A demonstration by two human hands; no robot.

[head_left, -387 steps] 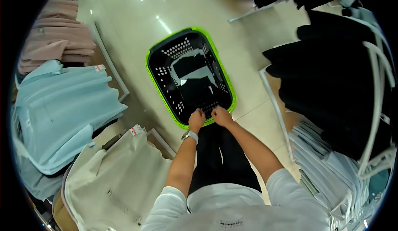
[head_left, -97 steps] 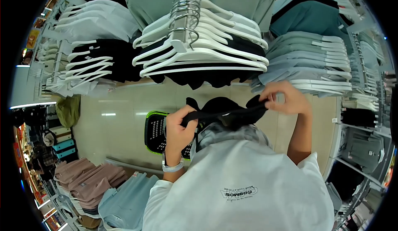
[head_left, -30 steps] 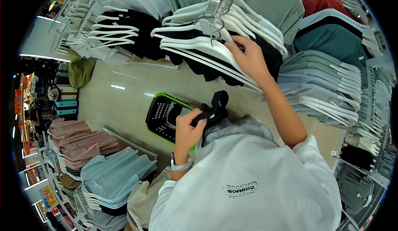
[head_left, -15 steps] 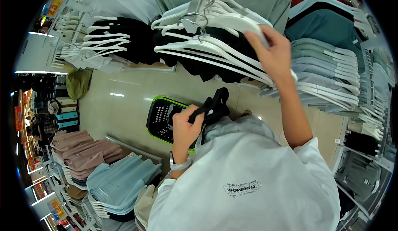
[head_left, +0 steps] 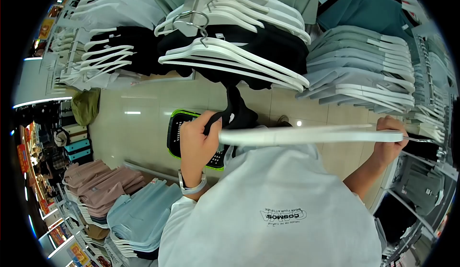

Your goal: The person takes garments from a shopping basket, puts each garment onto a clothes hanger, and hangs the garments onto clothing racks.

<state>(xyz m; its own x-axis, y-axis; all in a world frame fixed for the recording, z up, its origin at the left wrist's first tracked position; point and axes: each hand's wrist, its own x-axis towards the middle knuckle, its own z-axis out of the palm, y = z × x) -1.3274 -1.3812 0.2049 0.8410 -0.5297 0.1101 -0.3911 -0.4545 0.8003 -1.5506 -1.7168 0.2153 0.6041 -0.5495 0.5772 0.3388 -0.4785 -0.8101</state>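
White hanger, at the rack a sec ago, is now off it & held crosswise: R hand curled round its hook end. L hand clenched on black cloth nr basket, so both're full.

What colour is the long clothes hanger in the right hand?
White; the long white clothes hanger shows best in the head view.
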